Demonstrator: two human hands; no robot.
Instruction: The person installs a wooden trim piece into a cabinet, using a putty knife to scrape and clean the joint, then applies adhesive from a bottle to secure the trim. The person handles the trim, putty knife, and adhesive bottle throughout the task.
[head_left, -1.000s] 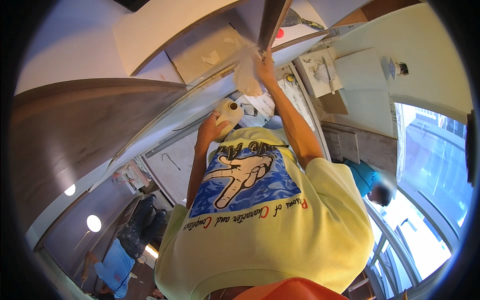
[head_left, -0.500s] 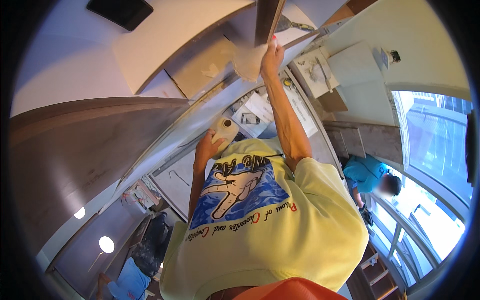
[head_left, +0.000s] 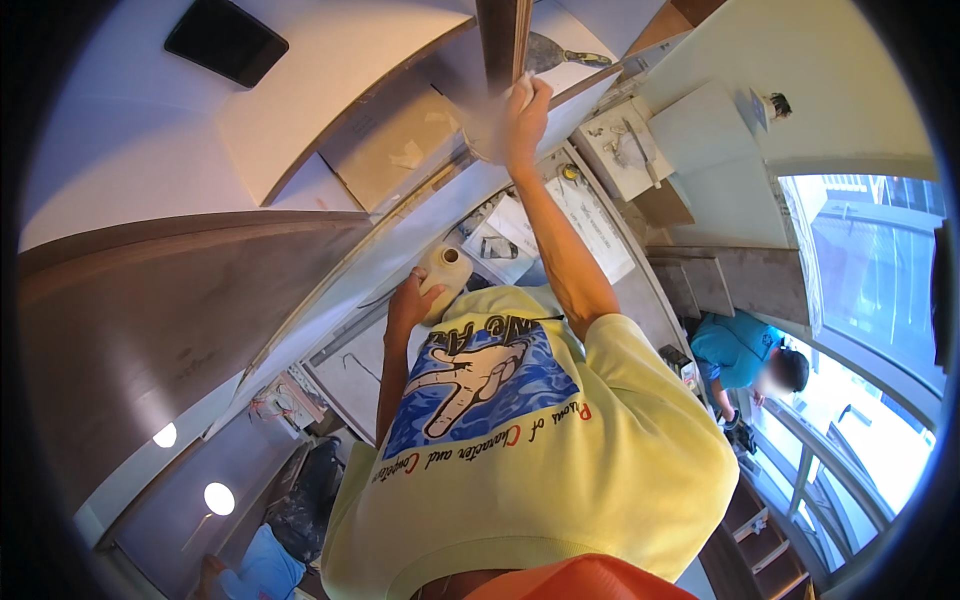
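My right hand (head_left: pixel 526 108) reaches out at arm's length and presses a white cloth (head_left: pixel 488 128) against the edge of a dark wooden panel (head_left: pixel 500 40). My left hand (head_left: pixel 408 300) is close to my chest and grips a cream plastic bottle (head_left: pixel 446 278) with its round mouth uncapped. Both arms come out of my yellow printed T-shirt (head_left: pixel 540 450). A long pale grey board (head_left: pixel 400 240) runs diagonally under both hands.
Papers (head_left: pixel 590 215) and small items lie on the surface beyond the bottle. A putty knife (head_left: pixel 572 56) and a board with tools (head_left: pixel 628 150) sit farther out. A person in a teal shirt (head_left: pixel 742 350) bends at the right near large windows (head_left: pixel 860 260).
My right hand with the cloth has slid farther out along the dark panel. The left hand and bottle have drawn a little closer to my chest. The teal-shirted person has come further into view.
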